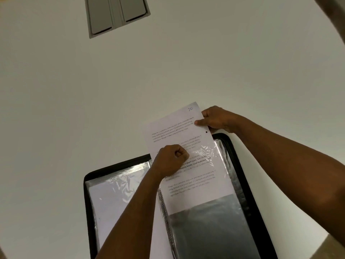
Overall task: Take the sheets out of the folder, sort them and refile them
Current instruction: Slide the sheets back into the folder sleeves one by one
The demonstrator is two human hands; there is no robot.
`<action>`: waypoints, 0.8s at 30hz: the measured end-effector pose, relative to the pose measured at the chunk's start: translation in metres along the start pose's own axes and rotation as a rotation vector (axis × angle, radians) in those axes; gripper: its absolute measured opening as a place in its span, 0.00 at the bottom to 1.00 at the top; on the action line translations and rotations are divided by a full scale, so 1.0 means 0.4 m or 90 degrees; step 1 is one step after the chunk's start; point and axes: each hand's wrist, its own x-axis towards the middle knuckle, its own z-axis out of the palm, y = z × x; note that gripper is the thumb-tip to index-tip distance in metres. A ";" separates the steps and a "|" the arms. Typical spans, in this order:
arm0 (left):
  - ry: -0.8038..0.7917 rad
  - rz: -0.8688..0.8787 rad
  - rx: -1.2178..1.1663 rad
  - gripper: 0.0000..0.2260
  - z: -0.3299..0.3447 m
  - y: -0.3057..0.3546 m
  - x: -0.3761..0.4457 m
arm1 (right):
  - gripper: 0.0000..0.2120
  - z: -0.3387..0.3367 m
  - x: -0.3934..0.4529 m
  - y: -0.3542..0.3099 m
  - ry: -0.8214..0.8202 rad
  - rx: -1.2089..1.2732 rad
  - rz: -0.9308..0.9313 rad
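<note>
An open black folder with clear plastic sleeves lies at the near edge of the white table. A printed sheet, marked "10" at its top corner, sticks halfway out of the top of the right-hand sleeve. My right hand pinches the sheet's upper right edge, thumb on top. My left hand, fingers curled, grips the sleeve's opening over the middle of the sheet. The left-hand sleeve holds another white sheet.
A grey recessed panel with two flaps is set into the white table at the far side. A dark blurred shape crosses the top right corner.
</note>
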 end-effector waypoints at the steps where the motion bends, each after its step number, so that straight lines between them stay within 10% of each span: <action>1: -0.005 -0.008 0.006 0.06 -0.007 -0.007 -0.003 | 0.13 -0.007 -0.002 0.001 -0.014 -0.027 -0.003; 10: -0.002 -0.016 0.005 0.03 -0.042 -0.058 -0.022 | 0.11 -0.036 -0.033 -0.024 -0.212 -0.251 0.065; 16: 0.010 -0.011 0.011 0.03 -0.028 -0.055 -0.013 | 0.05 0.013 -0.010 -0.034 0.011 -0.203 -0.177; 24: 0.042 0.003 0.020 0.04 -0.030 -0.063 -0.020 | 0.05 0.025 -0.024 -0.047 -0.294 -0.535 -0.075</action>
